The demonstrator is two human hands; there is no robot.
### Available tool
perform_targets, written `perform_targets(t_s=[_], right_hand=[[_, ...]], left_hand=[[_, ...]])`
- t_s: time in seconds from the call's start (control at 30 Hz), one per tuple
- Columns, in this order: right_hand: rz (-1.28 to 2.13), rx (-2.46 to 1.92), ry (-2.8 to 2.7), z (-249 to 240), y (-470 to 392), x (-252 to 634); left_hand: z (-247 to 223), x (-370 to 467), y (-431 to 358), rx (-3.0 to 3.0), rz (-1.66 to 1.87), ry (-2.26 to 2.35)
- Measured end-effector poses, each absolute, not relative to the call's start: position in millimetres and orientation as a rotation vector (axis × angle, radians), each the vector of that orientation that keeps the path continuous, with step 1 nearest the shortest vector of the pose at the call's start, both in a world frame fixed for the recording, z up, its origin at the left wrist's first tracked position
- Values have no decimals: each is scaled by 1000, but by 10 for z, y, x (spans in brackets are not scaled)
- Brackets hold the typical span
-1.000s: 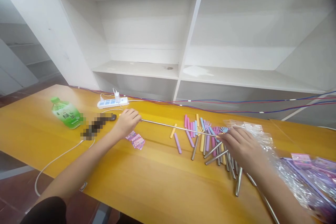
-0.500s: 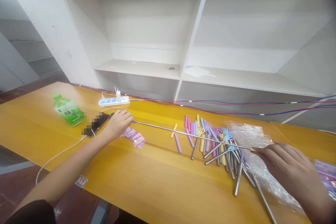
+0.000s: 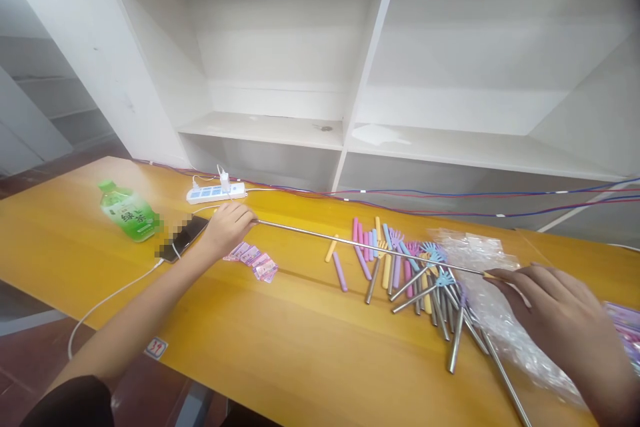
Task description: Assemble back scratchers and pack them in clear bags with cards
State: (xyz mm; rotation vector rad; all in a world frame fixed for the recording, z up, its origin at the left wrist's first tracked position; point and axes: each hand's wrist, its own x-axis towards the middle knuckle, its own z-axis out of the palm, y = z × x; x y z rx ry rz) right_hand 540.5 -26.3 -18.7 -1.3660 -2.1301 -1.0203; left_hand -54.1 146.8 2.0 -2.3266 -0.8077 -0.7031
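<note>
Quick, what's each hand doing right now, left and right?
Left hand: closed, holding one end of the metal rod.
Right hand: closed, holding the rod's other end.

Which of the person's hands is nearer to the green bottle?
The left. The left hand is just right of the bottle, beyond the phone; the right hand is much farther right, at the other end of the metal rod they hold.

2 hands [image 3: 230,227], 1 thin rod [image 3: 300,230] betw. them. 1 btl [image 3: 129,215], 1 phone [image 3: 187,237], 1 pwr strip [image 3: 216,193] w/ 2 plugs [image 3: 225,181], 1 no. tag [image 3: 156,347]. Claw heads [image 3: 434,251]: 5+. Metal tubes [image 3: 455,341]: 8+. Colored sticks [image 3: 340,272]: 10+. Cards [image 3: 263,267]: 3+. Overlaps, so exact cts unclear for last 4.
</note>
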Motion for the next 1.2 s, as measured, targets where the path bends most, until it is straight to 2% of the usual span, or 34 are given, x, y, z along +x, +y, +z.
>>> perform_targets(t_s=[0.4, 0.63, 0.97, 1.2], right_hand=[[-830, -1375, -2060, -223, -289, 5561], [-842, -1349, -2051, -191, -265, 5534], [-796, -1342, -2048, -127, -223, 5320], [-753, -1360, -2102, -237, -95, 5087]], left_hand=[[232, -397, 1344, -2369, -809, -688], [259, -399, 1315, -2355, -785, -695], [219, -348, 1296, -2398, -785, -725], [5, -219, 1304, -2449, -707, -687]])
